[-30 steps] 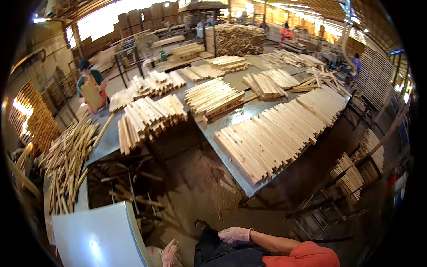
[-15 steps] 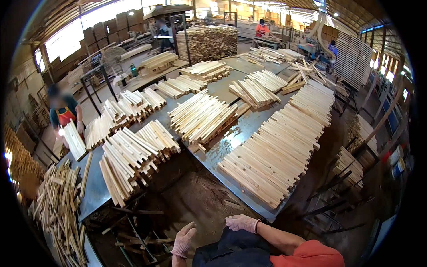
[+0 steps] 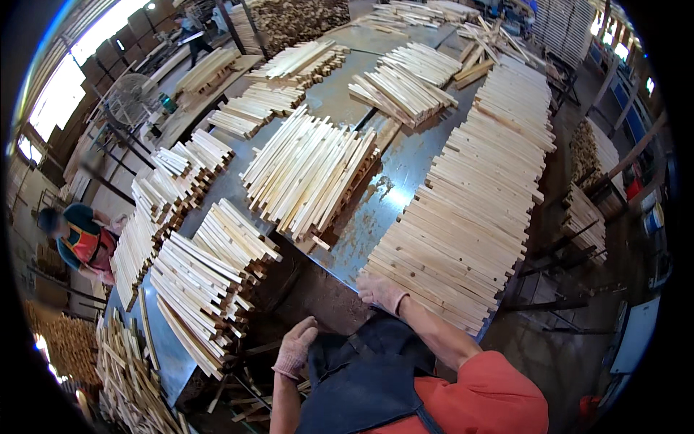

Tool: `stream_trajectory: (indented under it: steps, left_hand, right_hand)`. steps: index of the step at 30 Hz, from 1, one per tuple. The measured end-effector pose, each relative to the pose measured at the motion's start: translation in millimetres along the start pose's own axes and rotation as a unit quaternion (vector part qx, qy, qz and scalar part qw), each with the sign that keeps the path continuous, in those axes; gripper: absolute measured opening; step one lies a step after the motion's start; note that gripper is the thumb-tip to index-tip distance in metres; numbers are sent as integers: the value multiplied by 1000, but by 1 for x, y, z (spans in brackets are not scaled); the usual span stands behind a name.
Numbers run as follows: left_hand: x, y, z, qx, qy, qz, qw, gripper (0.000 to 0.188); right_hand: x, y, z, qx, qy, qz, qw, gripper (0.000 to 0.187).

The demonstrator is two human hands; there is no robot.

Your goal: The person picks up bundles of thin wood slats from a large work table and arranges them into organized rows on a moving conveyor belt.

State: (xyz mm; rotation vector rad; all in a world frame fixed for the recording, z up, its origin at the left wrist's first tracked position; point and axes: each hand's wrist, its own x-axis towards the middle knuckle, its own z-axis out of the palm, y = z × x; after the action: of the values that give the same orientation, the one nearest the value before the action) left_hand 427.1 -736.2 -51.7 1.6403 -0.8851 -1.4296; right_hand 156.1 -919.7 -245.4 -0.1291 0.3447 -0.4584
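Note:
My left hand (image 3: 295, 349), in a pale knitted glove, is held in front of my dark apron (image 3: 361, 383). Its fingers are stretched out and nothing is in it. My right hand (image 3: 381, 291), gloved alike, is by the near left corner of a long row of wooden strips (image 3: 452, 246) laid side by side on a metal-topped table (image 3: 394, 184). The fingers of that hand are loosely extended with nothing visible in them; whether they touch the strips I cannot tell.
Stacks of strips (image 3: 311, 173) cover the table's left part. Across a gap stands another table (image 3: 170, 354) with more stacks (image 3: 199, 278) and loose offcuts (image 3: 126, 369). A co-worker (image 3: 83, 242) stands at its far left. Metal racks (image 3: 557, 304) are to the right.
The view has tilted down and I am closer to the table. My right hand has come up to the row's near corner. The co-worker no longer holds up the light board bundle.

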Motion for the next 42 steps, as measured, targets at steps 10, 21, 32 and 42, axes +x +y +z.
stream_trajectory:
  steps: [10, 21, 32, 42]
  left_hand:
    - [223, 104, -101, 105, 8, 9, 994, 55]
    - [615, 183, -212, 468, 177, 115, 858, 74]
    - [724, 177, -213, 485, 161, 72, 857, 56]
    - [673, 159, -211, 561, 5, 173, 809, 77]
  right_hand:
    - [118, -107, 6, -115, 287, -130, 942, 83]
    - [231, -206, 34, -269, 553, -179, 768, 118]
    - [292, -219, 25, -220, 624, -269, 700, 76]
    - [207, -263, 34, -105, 525, -248, 807, 41]
